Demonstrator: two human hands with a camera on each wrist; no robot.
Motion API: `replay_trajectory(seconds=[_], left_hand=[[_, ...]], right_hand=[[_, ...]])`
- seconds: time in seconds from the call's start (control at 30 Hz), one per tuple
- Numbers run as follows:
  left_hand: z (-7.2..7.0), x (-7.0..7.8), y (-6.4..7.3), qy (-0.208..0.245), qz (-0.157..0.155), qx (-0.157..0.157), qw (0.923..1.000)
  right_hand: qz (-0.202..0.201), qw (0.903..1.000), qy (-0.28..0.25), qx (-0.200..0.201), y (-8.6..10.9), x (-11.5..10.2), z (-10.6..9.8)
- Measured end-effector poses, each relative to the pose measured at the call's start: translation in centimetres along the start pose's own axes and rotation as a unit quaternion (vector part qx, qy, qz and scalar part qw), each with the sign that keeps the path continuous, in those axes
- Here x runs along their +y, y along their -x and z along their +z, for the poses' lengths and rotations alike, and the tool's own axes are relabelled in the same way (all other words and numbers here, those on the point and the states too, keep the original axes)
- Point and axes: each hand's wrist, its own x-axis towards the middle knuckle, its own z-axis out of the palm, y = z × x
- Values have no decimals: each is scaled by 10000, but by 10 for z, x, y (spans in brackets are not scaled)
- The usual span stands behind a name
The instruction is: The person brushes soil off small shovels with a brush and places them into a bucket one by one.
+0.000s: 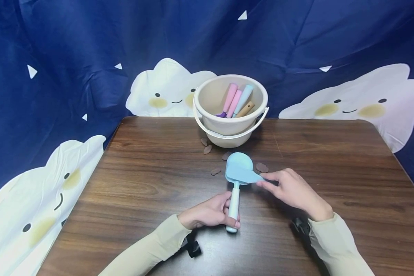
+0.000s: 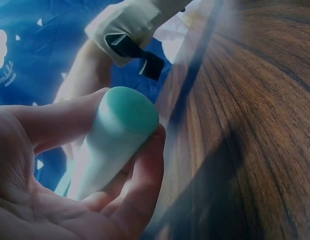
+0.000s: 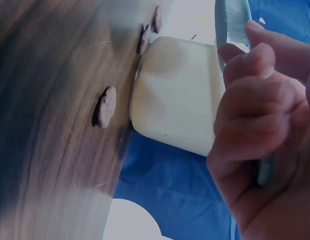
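Note:
My left hand [image 1: 212,211] holds the pale handle [image 1: 233,209] of a light blue toy shovel [image 1: 239,159], its rounded head pointing away from me. The left wrist view shows the handle's green end cap [image 2: 132,109] between thumb and fingers. With thumb and fingertips, my right hand [image 1: 293,189] pinches the narrow end of a flat light blue scraper-like piece [image 1: 243,174]. That piece lies across the shovel's head and hides part of it. In the right wrist view, my right hand [image 3: 265,110] has its other fingers curled; a small greenish end shows in the palm.
A cream bucket [image 1: 214,124] with a white bail stands at the table's far edge, holding pink, blue and wooden handles. Several flat brown lumps [image 1: 262,167] lie around the shovel head on the wooden table [image 1: 151,172]. A blue cloud-print cloth [image 1: 89,34] hangs behind.

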Motion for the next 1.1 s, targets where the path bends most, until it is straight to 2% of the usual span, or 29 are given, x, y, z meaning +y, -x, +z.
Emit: replay_trajectory(seconds=[0.1, 0.23, 0.4, 0.53, 0.63, 0.77, 0.87, 1.1], left_hand=[[0, 0, 1, -32, 0, -29, 10000], [0, 0, 3, -60, -7, -109, 9999], [0, 0, 4, 42, -43, -223, 9997], [0, 0, 4, 88, -31, -220, 9997], [-1, 0, 5, -118, 68, -235, 9996], [-3, 3, 4, -390, 295, -131, 9987], [-5, 4, 2, -284, 360, -5, 9989], [-6, 3, 0, -103, 257, 187, 9994]], right_hand=[[-148, 9989, 323, 296, -1, 1, 1], [-387, 9916, 708, 1008, -2, 6, 4], [-413, 9741, 1002, 1984, -5, 14, 9], [-389, 9600, 1185, 2508, -7, 18, 13], [-298, 9572, 1303, 2568, -7, 19, 13], [-187, 9607, 1300, 2445, -4, 22, 14], [-158, 9634, 1192, 2397, -3, 23, 14], [87, 9705, 1058, 2164, -1, 26, 11]])
